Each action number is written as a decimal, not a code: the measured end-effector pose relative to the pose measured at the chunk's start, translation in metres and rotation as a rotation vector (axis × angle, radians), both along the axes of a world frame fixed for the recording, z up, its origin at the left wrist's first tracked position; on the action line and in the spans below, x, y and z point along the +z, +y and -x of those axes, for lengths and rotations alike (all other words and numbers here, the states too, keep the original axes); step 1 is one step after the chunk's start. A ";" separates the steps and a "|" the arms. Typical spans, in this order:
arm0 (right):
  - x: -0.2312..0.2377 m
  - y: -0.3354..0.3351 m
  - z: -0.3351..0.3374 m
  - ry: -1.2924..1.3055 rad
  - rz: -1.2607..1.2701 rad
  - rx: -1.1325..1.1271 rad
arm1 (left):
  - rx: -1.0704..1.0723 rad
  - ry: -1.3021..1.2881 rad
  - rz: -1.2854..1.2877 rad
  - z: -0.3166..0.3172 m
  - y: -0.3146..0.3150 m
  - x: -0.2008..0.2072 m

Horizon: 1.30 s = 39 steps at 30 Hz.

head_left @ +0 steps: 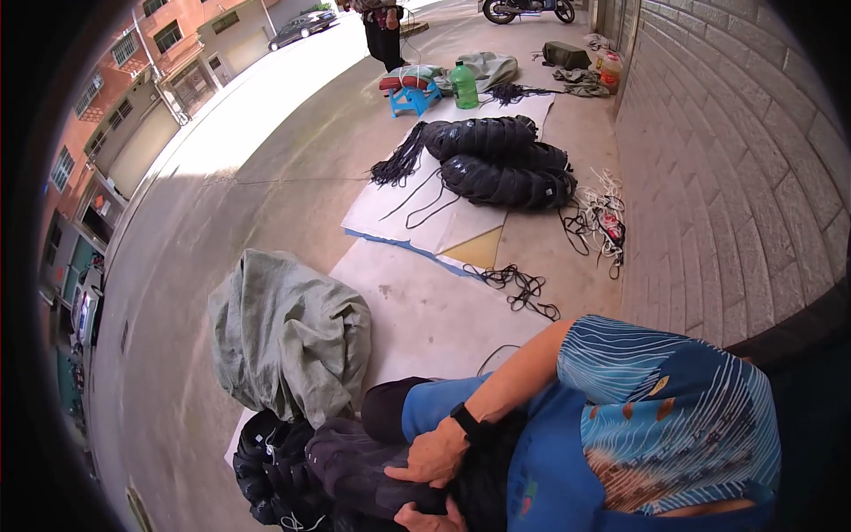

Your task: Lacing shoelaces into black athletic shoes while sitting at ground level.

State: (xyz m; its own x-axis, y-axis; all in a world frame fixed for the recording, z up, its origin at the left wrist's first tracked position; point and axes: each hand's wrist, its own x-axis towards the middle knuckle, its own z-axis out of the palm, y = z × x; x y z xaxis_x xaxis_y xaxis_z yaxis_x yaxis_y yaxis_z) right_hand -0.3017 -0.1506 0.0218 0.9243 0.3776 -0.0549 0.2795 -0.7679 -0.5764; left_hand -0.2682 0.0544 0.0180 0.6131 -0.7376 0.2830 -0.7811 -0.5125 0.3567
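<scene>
A dark purple-black piece of fabric [359, 465] lies across my lap at the bottom. My right hand [434, 457], with a black watch on the wrist, is closed on its edge, the forefinger stretched along the cloth. Just below, my left hand [430, 517] pinches the same fabric and is partly cut off by the lower edge. Shiny black padded pieces [275, 457] with a white tag and white cord lie beside it. A grey-green cloth sack [288, 337] slumps just beyond them. What lies under my fingers is hidden.
Black padded bundles [505, 182] lie on white sheeting [390, 213], with loose black cords [523, 293] nearby. A blue stool [412, 99] and green bottle [464, 86] stand farther off, near another person [383, 35]. A brick wall [727, 177] runs along the right.
</scene>
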 end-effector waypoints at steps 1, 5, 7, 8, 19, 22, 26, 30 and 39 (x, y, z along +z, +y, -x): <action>-0.006 0.000 0.000 -0.048 0.014 -0.001 | 0.017 0.027 -0.006 0.002 -0.001 0.000; -0.010 -0.002 -0.001 -0.025 0.026 -0.011 | -0.067 0.046 0.013 -0.006 -0.002 0.007; -0.002 -0.003 0.003 0.002 -0.025 -0.018 | -0.050 0.183 0.055 -0.012 0.002 0.011; 0.000 -0.004 0.004 0.028 -0.074 -0.032 | -0.036 0.317 0.102 -0.013 0.005 0.015; 0.041 -0.054 -0.027 0.182 -0.819 -0.357 | 0.437 0.915 1.093 -0.050 0.055 0.035; 0.036 -0.029 -0.040 0.236 -0.684 -0.333 | 0.472 0.942 1.038 -0.047 0.046 0.035; 0.012 -0.004 -0.051 -0.131 -0.458 -0.333 | 0.442 0.900 0.743 -0.044 0.026 0.034; 0.020 -0.005 -0.054 -0.097 -0.457 -0.253 | 0.367 0.610 0.552 -0.059 0.005 0.014; 0.007 0.001 -0.067 -0.232 -0.256 -0.169 | 0.431 0.974 0.461 -0.081 -0.007 0.003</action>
State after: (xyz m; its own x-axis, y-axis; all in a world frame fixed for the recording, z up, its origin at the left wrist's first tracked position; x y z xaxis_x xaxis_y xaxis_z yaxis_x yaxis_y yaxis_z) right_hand -0.2347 -0.1501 0.0289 0.9515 0.1928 0.2396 0.3066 -0.6541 -0.6915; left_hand -0.1872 0.0476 0.0206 0.8944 -0.3644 -0.2596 0.1348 -0.3337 0.9330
